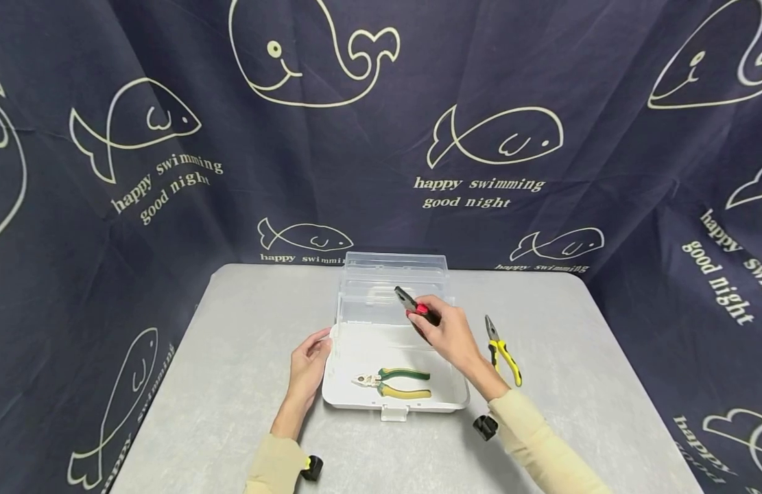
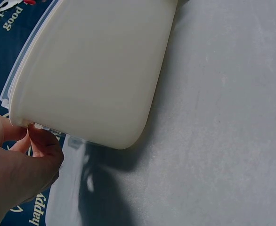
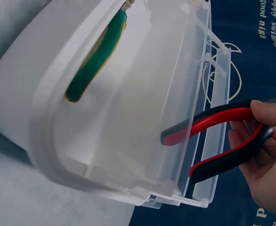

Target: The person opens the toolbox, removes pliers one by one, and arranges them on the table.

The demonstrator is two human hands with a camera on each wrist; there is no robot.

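Note:
A white plastic box [image 1: 356, 353] stands on the table, its clear lid [image 1: 396, 271] swung up at the back. My left hand [image 1: 308, 367] pinches the box's rim near the rear left corner; the left wrist view shows thumb and fingers at that edge. Above the rear of the box, my right hand [image 1: 451, 335] grips red-and-black pliers [image 3: 220, 119], jaws pointing up and left in the head view. Inside the box lie pliers with one green and one yellow handle [image 1: 408, 394], jaws toward the left. Part of the red-and-black pliers is hidden behind my right fingers.
Long-nose pliers with yellow-and-black handles [image 1: 510, 362] lie on the grey table [image 1: 232, 357], right of the box. A latch [image 1: 394, 413] sticks out at the box's front. Behind the table hangs a dark blue curtain [image 1: 381, 178] with fish drawings.

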